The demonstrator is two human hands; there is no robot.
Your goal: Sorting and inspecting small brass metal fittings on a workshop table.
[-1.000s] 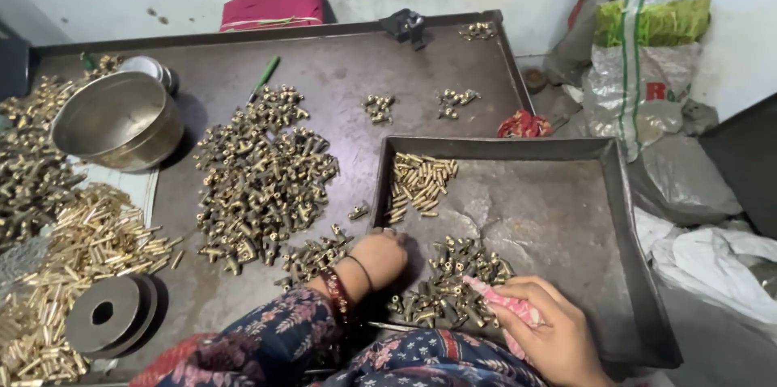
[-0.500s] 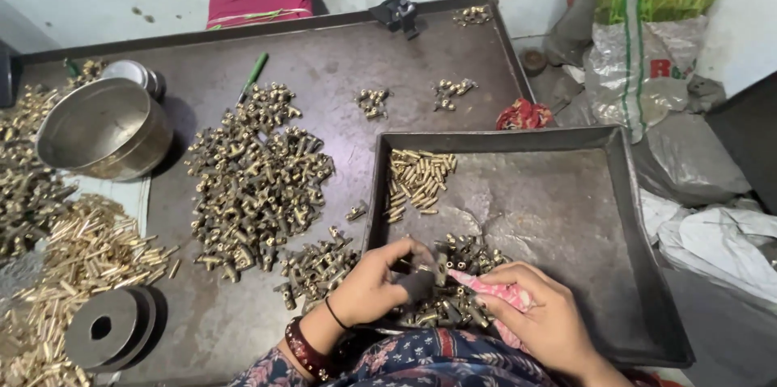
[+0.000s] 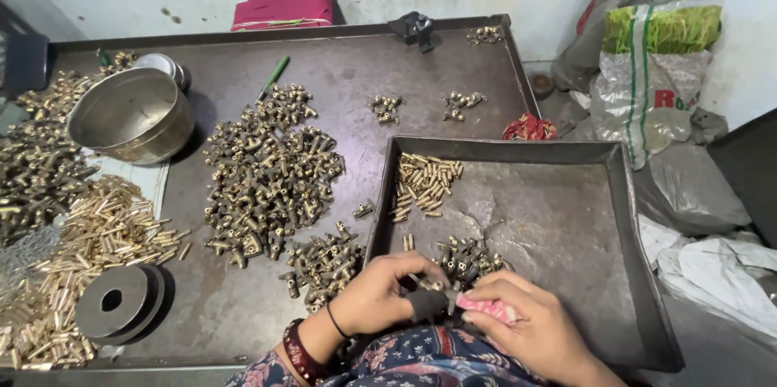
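Your left hand [image 3: 380, 294] pinches its fingers on what looks like a small brass fitting [image 3: 427, 283], though the view is too tight to be sure. Your right hand [image 3: 538, 330] closes its fingers on a pink-handled tool [image 3: 483, 307]. Both hover over the loose fittings [image 3: 469, 257] at the near edge of the dark tray [image 3: 639, 274], with the large heap [image 3: 271, 172] to the left on the table [image 3: 356, 71].

Soft, even daylight covers my bench [image 3: 340, 95], with only faint shadows under the steel bowl [image 3: 133, 116]. The view is sharp, bending slightly at the edges.
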